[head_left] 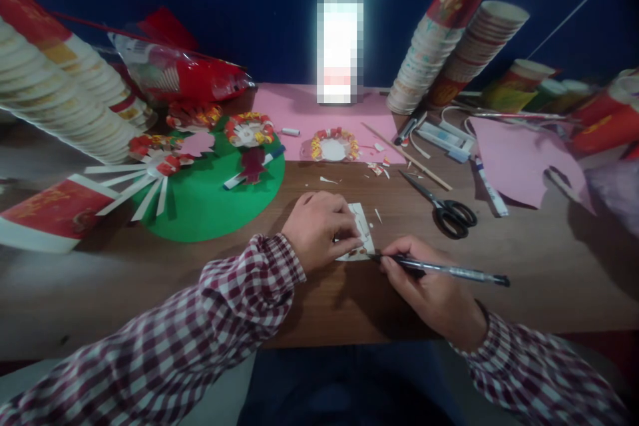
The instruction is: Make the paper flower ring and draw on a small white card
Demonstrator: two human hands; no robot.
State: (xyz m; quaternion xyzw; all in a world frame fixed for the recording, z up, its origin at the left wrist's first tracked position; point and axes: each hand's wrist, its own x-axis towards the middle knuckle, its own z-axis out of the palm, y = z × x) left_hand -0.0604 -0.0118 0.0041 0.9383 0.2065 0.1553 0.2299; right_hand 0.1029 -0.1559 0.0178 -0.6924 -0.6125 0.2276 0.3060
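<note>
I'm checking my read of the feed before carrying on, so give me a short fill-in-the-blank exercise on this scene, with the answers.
1. The left hand rests on a small ____ piece of paper.
2. The right hand holds a ____.
3. Lying beyond the right hand is a pair of ____.
4. The rounded sheet to the left of the hands is ____.

Missing words: white; pen; scissors; green.

Reds and checks around a round green paper sheet (210, 213)
Left of it, a gold-patterned red-and-white paper cup (62, 213); right, a rectangular pink paper sheet (287, 106) and clear-and-black plastic pen (466, 272); below, a maroon-and-white checked cloth sleeve (242, 289).
</note>
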